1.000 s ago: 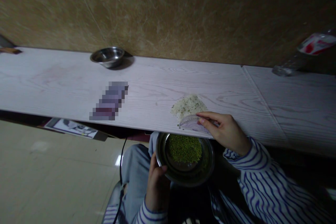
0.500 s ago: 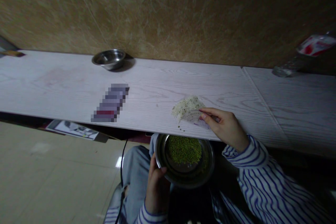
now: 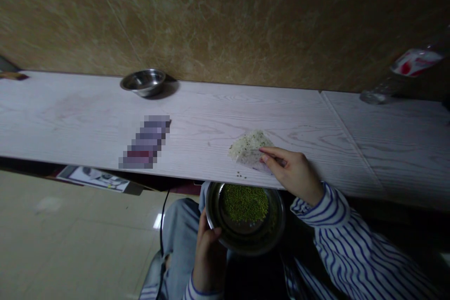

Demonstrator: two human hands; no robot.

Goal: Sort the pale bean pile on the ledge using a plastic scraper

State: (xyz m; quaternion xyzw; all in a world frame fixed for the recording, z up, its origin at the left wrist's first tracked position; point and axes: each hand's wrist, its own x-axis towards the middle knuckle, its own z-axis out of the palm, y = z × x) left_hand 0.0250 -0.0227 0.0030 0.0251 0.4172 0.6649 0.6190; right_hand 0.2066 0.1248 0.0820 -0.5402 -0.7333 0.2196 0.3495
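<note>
A heap of white rice (image 3: pixel 251 142) flecked with small dark green beans rests near the front edge of the table. My right hand (image 3: pixel 293 171) pinches a thin piece of clear plastic (image 3: pixel 251 158) at the heap's near right side; its exact shape is hard to make out. Below the table edge, my left hand (image 3: pixel 210 248) grips the left rim of a steel bowl (image 3: pixel 242 246), thumb over the rim. Green mung beans (image 3: pixel 246 204) cover part of the bowl's bottom. A few loose beans (image 3: pixel 240 176) lie between heap and edge.
Another steel bowl (image 3: pixel 143 83) stands by the wall at the back left. A pixelated phone-like object (image 3: pixel 146 142) lies on the white table (image 3: pixel 197 126). At the far right is a clear bottle with a red and white label (image 3: pixel 416 62). Papers (image 3: pixel 93 179) show under the table edge.
My right hand has shifted slightly left, bringing the clear plastic closer against the rice heap. My left hand keeps its grip on the bowl. The whole view has shifted a little.
</note>
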